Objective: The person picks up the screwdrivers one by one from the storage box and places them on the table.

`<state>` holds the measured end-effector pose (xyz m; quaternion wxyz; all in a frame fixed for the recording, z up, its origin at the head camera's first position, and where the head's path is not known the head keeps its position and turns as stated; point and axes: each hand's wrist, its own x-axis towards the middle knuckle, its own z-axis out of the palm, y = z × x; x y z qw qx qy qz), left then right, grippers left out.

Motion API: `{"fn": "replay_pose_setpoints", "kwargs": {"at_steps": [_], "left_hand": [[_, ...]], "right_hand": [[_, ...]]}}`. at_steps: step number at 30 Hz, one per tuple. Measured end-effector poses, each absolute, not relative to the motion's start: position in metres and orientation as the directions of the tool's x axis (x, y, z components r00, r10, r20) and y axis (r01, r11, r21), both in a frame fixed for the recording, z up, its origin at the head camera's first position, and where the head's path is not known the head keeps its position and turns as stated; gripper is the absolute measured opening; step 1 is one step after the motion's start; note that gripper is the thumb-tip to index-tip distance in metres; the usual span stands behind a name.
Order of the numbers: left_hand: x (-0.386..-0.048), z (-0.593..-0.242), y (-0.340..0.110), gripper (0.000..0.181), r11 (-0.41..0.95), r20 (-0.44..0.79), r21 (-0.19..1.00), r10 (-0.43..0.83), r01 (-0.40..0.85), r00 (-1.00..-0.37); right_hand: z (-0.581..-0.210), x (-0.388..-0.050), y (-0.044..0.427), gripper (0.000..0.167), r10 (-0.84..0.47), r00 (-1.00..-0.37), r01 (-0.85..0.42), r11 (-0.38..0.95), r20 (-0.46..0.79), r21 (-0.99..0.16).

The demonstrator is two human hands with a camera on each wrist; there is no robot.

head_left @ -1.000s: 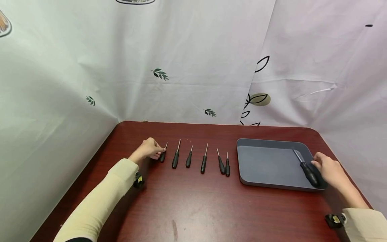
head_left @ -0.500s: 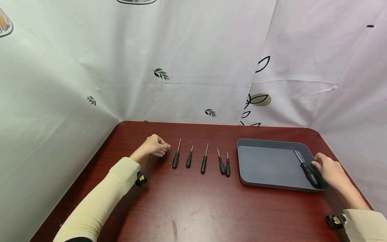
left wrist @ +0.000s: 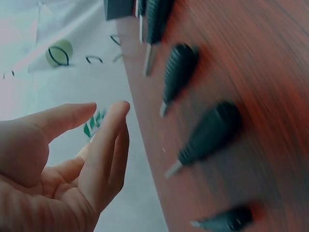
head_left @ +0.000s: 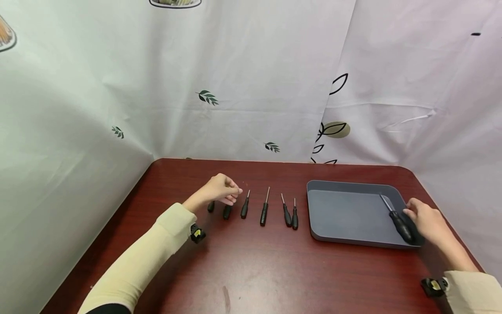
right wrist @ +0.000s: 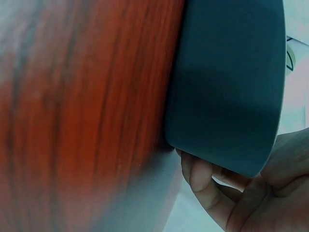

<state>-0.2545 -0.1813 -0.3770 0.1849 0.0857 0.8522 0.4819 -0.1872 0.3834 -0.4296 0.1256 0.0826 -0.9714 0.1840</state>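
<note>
My left hand [head_left: 219, 188] hovers above the left end of a row of several small black-handled screwdrivers, partly covering the two leftmost. In the left wrist view, thumb and fingertips [left wrist: 122, 107] stay apart with nothing between them, beside a screwdriver [left wrist: 212, 130]. To its right in the head view lie a short screwdriver [head_left: 244, 209], a ridged-handled one [head_left: 264, 213] and a close pair, one of them the rightmost screwdriver [head_left: 295, 218]. At the far right my right hand [head_left: 427, 220] grips the side of a grey tray [head_left: 345, 213], fingers under its rim. A large screwdriver [head_left: 400, 226] lies inside it.
The reddish-brown table [head_left: 266, 270] has rounded far corners. White patterned cloth [head_left: 251, 87] hangs along its back and sides. The tray's raised walls stand right of the screwdriver row.
My left hand has moved right, from the leftmost screwdriver to above the second one. The leftmost screwdriver stays on the table. My right hand and the tray have not moved.
</note>
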Motion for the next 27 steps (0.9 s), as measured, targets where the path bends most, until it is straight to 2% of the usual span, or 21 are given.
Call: {"fn": "replay_pose_setpoints", "kwargs": {"at_steps": [20,27], "left_hand": [[-0.253,-0.374,-0.124,0.025,0.422,-0.249,0.905,0.437,-0.047,-0.864],[-0.254,-0.372,-0.102,0.023,0.357,-0.21,0.934,0.513,-0.016,-0.833]], "right_hand": [[-0.428,-0.19,0.382,0.012,-0.116,-0.957,-0.206,0.917,0.266,-0.341],[-0.426,-0.188,0.385,0.012,-0.116,-0.959,-0.202,0.919,0.257,-0.339]]}}
